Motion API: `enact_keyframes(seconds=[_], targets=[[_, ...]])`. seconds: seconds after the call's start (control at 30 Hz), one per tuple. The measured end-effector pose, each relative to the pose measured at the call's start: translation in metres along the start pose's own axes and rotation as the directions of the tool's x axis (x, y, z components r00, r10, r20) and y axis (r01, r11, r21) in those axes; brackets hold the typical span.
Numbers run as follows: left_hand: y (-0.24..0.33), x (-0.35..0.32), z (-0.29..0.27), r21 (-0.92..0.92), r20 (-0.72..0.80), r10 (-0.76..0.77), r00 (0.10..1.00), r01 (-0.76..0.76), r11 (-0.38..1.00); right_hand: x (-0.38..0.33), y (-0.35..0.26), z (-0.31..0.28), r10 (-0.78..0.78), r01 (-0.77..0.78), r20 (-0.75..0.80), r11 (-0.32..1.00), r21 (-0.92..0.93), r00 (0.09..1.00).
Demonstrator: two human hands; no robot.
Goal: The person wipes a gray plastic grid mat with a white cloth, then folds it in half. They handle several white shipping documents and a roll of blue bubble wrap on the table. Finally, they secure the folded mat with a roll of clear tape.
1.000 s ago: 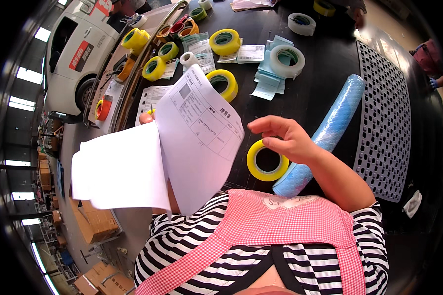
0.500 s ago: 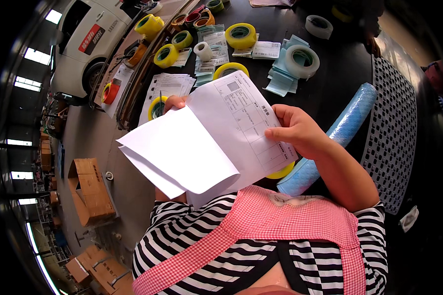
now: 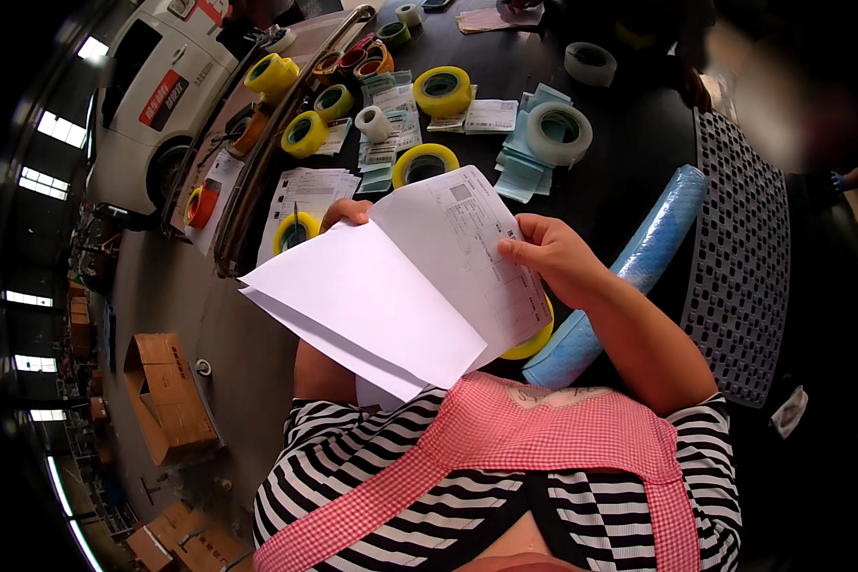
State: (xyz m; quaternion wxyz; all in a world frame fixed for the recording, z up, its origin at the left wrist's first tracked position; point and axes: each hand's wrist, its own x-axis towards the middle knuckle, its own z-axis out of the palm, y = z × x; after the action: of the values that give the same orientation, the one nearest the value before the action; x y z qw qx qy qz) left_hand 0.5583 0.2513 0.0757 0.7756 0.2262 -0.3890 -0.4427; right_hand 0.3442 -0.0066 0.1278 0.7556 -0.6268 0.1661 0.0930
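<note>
Before my chest I hold several white paper sheets. A blank white sheet (image 3: pixel 367 300) is folded back over a printed form (image 3: pixel 462 243) with table lines and a square code. My left hand (image 3: pixel 346 214) pinches the sheets at their far left edge; most of that hand is hidden behind the paper. At the right edge, my right hand (image 3: pixel 555 257) grips the form with the thumb on top and the fingers behind. Beyond the sheets, a yellow tape roll (image 3: pixel 425 164) lies on the dark table, and another yellow roll (image 3: pixel 534 345) shows partly under the form's right corner.
A blue plastic-wrapped roll (image 3: pixel 620 276) lies to the right, beside a perforated grey panel (image 3: pixel 739 257). Tape rolls, labels and a clear tape roll (image 3: pixel 558 133) cover the far table. Cardboard boxes (image 3: pixel 170 396) stand on the floor at left, near a white vehicle (image 3: pixel 148 105).
My right hand has shifted up along the form's edge, nearer the code corner. The blank sheet has swung slightly, and the whole view has shifted a little.
</note>
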Motion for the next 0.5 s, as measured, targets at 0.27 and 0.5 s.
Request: enact_keyframes(seconds=[0.27,0.5], targets=[[0.012,-0.010,-0.046,0.296,-0.217,0.215,0.952,-0.145,0.944,0.065,0.005,-0.202,-0.128,0.342,-0.584,0.900,0.271,0.801],[-0.029,-0.012,-0.013,0.366,-0.562,0.149,0.814,0.083,0.927,0.061,0.009,-0.289,-0.019,0.570,-0.996,0.821,0.035,0.089]])
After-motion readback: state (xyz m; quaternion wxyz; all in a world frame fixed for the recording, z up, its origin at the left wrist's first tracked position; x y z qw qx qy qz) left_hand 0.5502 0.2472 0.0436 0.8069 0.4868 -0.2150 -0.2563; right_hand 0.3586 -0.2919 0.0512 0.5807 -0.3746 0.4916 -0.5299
